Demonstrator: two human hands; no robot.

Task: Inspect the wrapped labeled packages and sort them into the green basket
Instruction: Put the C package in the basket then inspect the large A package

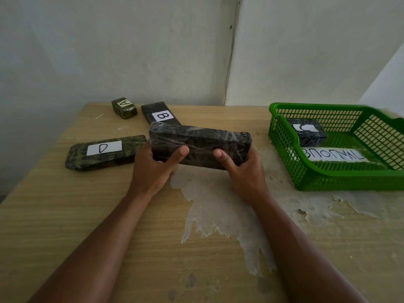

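Head view, wrapped package (200, 145), left hand (153, 171) and right hand (242, 173) fingers (181, 152) clamped round it

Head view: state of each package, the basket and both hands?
held package, gripped at both ends, label unseen.
left hand, grips its left end.
right hand, grips its right end.
package D, flat on table, label up.
package B, flat, label up, partly hidden.
package A, flat, label up.
green basket, on table, holds one package.
basket package, lying inside, label up.
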